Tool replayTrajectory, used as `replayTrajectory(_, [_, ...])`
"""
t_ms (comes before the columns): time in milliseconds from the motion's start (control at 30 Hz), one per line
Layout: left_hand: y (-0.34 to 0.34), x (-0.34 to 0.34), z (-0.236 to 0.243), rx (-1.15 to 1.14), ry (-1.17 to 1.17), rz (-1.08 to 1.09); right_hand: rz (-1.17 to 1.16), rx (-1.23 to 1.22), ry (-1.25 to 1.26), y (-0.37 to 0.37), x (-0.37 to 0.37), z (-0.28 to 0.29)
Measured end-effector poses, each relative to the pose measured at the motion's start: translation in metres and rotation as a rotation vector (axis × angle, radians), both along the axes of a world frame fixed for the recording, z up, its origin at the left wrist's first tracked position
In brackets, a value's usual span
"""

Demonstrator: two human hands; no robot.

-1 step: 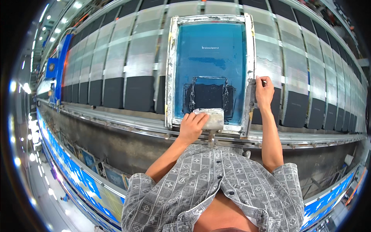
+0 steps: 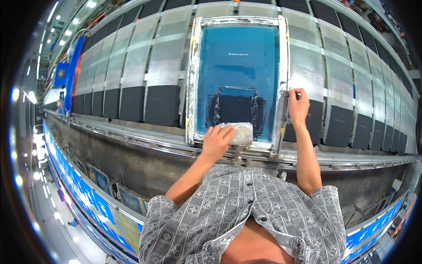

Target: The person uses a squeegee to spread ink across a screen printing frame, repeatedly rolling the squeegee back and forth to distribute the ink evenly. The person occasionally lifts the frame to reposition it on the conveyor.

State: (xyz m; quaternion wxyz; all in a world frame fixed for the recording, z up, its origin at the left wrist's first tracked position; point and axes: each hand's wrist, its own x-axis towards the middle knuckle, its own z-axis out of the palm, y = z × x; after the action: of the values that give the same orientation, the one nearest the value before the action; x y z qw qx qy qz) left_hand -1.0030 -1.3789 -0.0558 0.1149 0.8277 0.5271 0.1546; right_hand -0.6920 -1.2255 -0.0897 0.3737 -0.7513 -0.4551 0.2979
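A screen printing frame (image 2: 283, 53) with whitish, ink-stained edges and a blue mesh (image 2: 239, 39) lies over the row of pallets in front of me. Dark ink (image 2: 235, 108) covers a rectangle on the near part of the mesh. My left hand (image 2: 216, 141) is closed over the left end of a squeegee (image 2: 242, 134), whose pale handle rests at the near end of the frame; its blade is hidden. On the frame's right edge, the fingers of my right hand (image 2: 299, 105) are curled and pinched, thumb side against the rim.
Several long pallets (image 2: 164, 66), with dark pieces of fabric (image 2: 162, 105) on them, run to both sides. A metal rail (image 2: 132, 132) passes along their near ends, between them and me. At the far left stands a blue machine part (image 2: 61, 74).
The frame, with both hands at it, has shifted very slightly left against the pallets. Both grips look the same, and the squeegee stays at the frame's near end.
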Motion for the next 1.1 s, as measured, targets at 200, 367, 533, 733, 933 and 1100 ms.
replayTrajectory(200, [0.039, -0.133, 0.011, -0.063, 0.043, -0.021, 0.026, 0.194, 0.137, 0.002, -0.131, -0.026])
replayTrajectory(367, [0.055, -0.135, -0.015, -0.071, -0.053, -0.068, -0.035, 0.171, -0.1, 0.005, -0.128, -0.042])
replayTrajectory(533, [0.065, -0.12, 0.005, -0.164, -0.017, -0.071, -0.053, 0.172, 0.103, 0.001, -0.123, -0.029])
replayTrajectory(733, [0.074, -0.119, 0.012, -0.244, 0.017, -0.085, -0.062, 0.134, 0.149, 0.004, -0.129, -0.042])
replayTrajectory(933, [0.084, -0.116, 0.013, -0.284, 0.099, -0.094, -0.002, 0.006, 0.14, 0.001, -0.125, -0.026])
replayTrajectory(1100, [0.079, -0.115, 0.014, -0.307, 0.107, -0.089, 0.058, -0.03, 0.012, -0.001, -0.124, -0.027])
